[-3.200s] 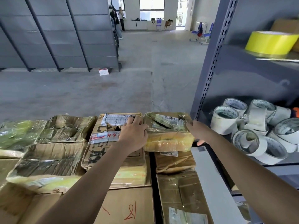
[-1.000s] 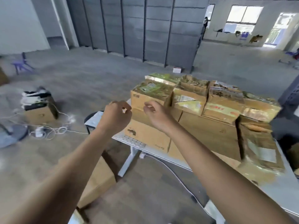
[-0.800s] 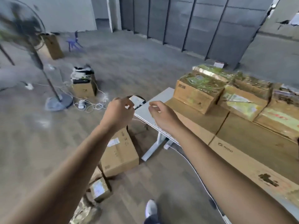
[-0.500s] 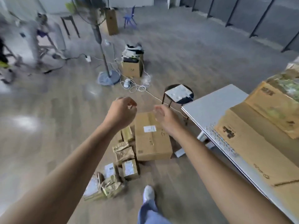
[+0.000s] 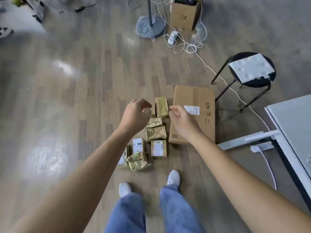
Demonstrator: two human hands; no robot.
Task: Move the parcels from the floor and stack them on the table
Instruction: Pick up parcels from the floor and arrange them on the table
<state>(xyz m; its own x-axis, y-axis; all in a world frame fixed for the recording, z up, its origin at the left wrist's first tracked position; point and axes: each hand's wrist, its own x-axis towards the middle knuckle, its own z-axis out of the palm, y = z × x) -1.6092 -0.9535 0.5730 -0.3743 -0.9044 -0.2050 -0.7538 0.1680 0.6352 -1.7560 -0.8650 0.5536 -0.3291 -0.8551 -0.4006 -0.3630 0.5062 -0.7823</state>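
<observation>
Several small taped parcels [image 5: 155, 133] lie in a loose cluster on the wooden floor just ahead of my feet. A large flat cardboard box [image 5: 200, 105] with a white label and handwriting lies to their right. My left hand [image 5: 136, 116] hovers above the cluster with fingers loosely curled, holding nothing. My right hand [image 5: 180, 119] hangs over the big box's left edge, fingers relaxed and empty. The white table [image 5: 291, 118] shows only its corner at the right edge.
A black stool [image 5: 252, 71] with a white sheet on it stands right of the big box. A fan base [image 5: 149, 27], an upright carton [image 5: 184, 13] and white cables [image 5: 186, 44] lie farther off. A power strip [image 5: 260, 146] sits by the table leg.
My view swung from the stacked parcels on the table down to the floor. Both hands let go of the table parcels and now hang empty above the floor cluster.
</observation>
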